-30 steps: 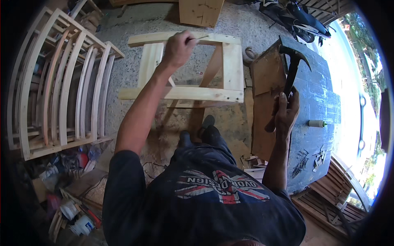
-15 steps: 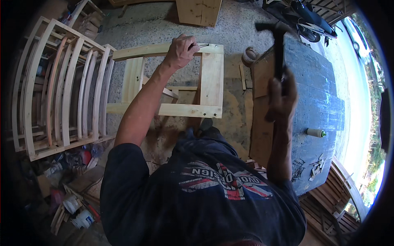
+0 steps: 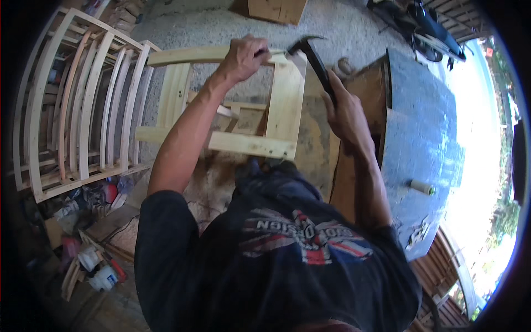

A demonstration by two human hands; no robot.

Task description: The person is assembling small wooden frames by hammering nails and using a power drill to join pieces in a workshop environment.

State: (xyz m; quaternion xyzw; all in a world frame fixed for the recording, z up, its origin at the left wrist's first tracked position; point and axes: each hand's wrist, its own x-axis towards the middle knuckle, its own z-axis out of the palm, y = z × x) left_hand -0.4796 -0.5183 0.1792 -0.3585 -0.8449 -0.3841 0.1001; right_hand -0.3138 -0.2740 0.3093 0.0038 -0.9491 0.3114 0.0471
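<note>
In my right hand [image 3: 349, 115] is a claw hammer [image 3: 318, 67], gripped by its dark handle. Its head is down at the far right corner of a pale wooden frame [image 3: 285, 105]. My left hand [image 3: 245, 60] is closed on a thin metal rod [image 3: 277, 53], perhaps a punch, and sits over the frame's far rail. The rod slants toward that same corner, beside the hammer head; whether the two touch I cannot tell. Small dark holes or nail heads mark the frame's near right corner.
Slatted wooden frames [image 3: 83, 105] stand at the left. To the right is a large box-like bench with a worn blue-grey top [image 3: 420, 127], bearing a small pale roll or can [image 3: 422, 187]. A wooden box [image 3: 276, 10] and a motorbike [image 3: 428, 33] are farther off.
My right hand has brought the hammer down and leftward from above the bench to the frame's far right corner. The left hand keeps its hold on the rod. The whole view has shifted slightly.
</note>
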